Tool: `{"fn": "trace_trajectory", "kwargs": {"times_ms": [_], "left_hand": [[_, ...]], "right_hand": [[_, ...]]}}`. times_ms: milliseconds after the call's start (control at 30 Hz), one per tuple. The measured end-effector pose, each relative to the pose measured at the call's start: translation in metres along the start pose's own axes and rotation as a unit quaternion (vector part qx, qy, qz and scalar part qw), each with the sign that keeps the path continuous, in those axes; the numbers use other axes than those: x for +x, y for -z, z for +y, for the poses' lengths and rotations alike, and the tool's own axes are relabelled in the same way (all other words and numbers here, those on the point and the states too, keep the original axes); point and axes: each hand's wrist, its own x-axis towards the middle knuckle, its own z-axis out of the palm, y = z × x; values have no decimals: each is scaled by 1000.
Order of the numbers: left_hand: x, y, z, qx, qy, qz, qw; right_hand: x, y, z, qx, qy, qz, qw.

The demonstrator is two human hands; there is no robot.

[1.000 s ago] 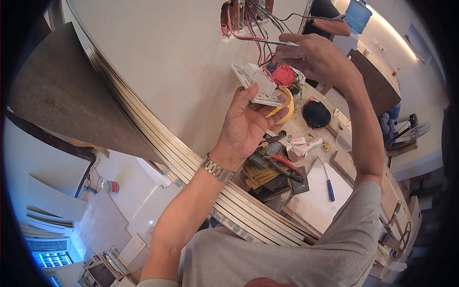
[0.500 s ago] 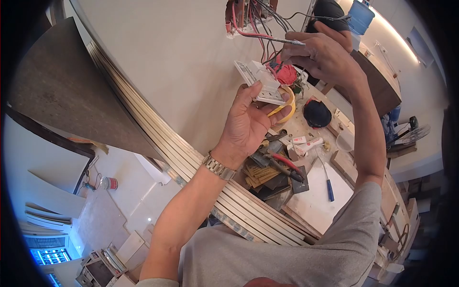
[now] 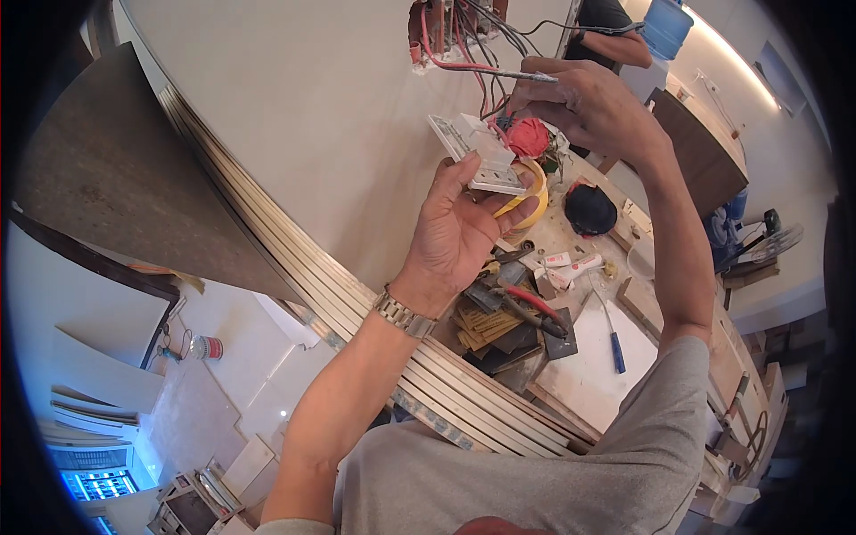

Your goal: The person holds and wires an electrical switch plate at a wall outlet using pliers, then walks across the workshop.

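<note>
My left hand (image 3: 453, 230), with a metal-banded watch (image 3: 403, 314) at the wrist, grips a white electrical wall plate (image 3: 480, 162) between thumb and fingers. The plate is tilted, its back turned towards the right, with wires at its rear. Above and right of it, my right hand (image 3: 606, 105) is closed, fingers bent around an electrical wire. A red and black wire (image 3: 473, 66) with a whitish end stretches from the wall opening (image 3: 437, 31) across to those fingers. The fingertips of my right hand are partly hidden.
A cluttered workbench holds yellow tape (image 3: 535, 201), a dark cap (image 3: 590, 210), red-handled pliers (image 3: 535, 305) and a blue screwdriver (image 3: 617, 349). Long stacked strips (image 3: 357, 303) cross in front of me. Another person's arm (image 3: 615, 46) is at the back, beside a blue water bottle (image 3: 667, 31).
Both hands and the wall plate appear slightly further left in the view, as does the wall opening. Each hand keeps its hold.
</note>
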Motion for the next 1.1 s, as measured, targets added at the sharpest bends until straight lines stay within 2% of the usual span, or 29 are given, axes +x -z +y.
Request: {"fn": "trace_trajectory", "kwargs": {"times_ms": [633, 833, 933, 1033, 1100], "left_hand": [[0, 1, -2, 16, -9, -1, 1000], [0, 2, -2, 13, -8, 7, 1000], [1, 5, -2, 1, -2, 4, 1000], [1, 5, -4, -12, -1, 1, 1000], [0, 5, -4, -16, -3, -3, 1000]], "right_hand": [[-5, -6, 9, 77, 19, 20, 997], [-9, 10, 8, 82, -10, 19, 996], [-14, 7, 15, 95, 9, 62, 994], [-22, 2, 19, 133, -29, 90, 987], [-29, -4, 19, 318, -129, 130, 930]]}}
